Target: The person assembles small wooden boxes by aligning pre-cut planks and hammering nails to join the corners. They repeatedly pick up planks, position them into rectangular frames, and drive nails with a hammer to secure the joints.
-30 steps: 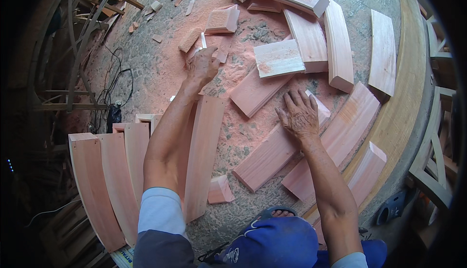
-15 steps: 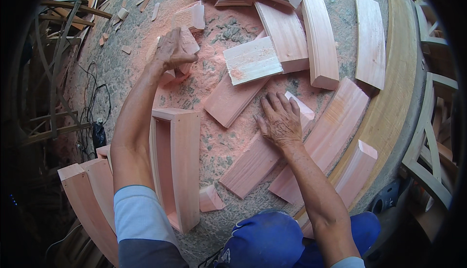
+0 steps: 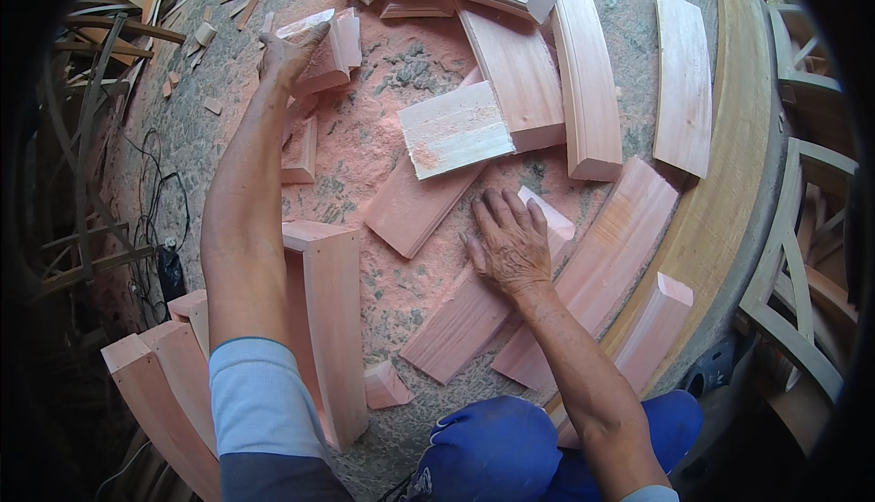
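Observation:
At the far left, my left hand (image 3: 290,53) is closed around a short pinkish wooden block (image 3: 317,72), thumb stretched along its top. That block sits against another short block (image 3: 346,39). Nearer to me, a small wooden piece (image 3: 301,151) lies on the dusty floor. Right of centre, my right hand (image 3: 512,242) rests palm down with fingers spread on a curved board (image 3: 456,324). A pale bevelled end (image 3: 551,217) shows just beyond its fingers. A pale flat board (image 3: 456,128) lies tilted across other boards, ahead of my right hand.
Several curved boards, one a long pale board (image 3: 684,82), lie at the right beside a wooden beam (image 3: 738,119). An open box-like frame (image 3: 335,338) stands near my left forearm. Black cables (image 3: 155,201) run at the left. Stacked frames (image 3: 802,274) line the right edge.
My left hand has moved farther away and left with the block, bringing it beside the other short block and uncovering the small piece nearer. My right hand stays on the board.

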Motion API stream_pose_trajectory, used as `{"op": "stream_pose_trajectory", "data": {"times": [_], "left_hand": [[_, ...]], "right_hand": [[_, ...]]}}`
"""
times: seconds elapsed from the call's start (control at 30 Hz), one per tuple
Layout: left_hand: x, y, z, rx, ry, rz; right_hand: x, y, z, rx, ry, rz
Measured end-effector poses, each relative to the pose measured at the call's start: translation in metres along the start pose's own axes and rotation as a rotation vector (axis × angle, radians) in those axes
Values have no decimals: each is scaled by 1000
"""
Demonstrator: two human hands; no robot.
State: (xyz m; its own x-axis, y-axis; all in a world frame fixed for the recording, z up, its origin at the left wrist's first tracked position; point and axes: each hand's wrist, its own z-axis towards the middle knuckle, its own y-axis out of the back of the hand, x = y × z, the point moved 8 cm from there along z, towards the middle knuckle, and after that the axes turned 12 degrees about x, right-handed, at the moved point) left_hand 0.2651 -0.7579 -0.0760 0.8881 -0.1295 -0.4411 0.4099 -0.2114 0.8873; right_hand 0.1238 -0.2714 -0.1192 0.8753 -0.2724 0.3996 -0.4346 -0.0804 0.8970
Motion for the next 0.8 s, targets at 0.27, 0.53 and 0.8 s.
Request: {"op": "stream_pose_trajectory", "data": {"times": [0.27, 0.53, 0.8], "left_hand": [[-8, -59, -25, 527, 231, -570], [-74, -47, -63, 121, -262, -235], [-107, -21, -192, 563, -393, -1178]], "right_hand": [[-13, 3, -2, 5, -40, 30], [-4, 0, -1, -14, -7, 23], [-13, 2, -1, -2, -10, 154]]}}
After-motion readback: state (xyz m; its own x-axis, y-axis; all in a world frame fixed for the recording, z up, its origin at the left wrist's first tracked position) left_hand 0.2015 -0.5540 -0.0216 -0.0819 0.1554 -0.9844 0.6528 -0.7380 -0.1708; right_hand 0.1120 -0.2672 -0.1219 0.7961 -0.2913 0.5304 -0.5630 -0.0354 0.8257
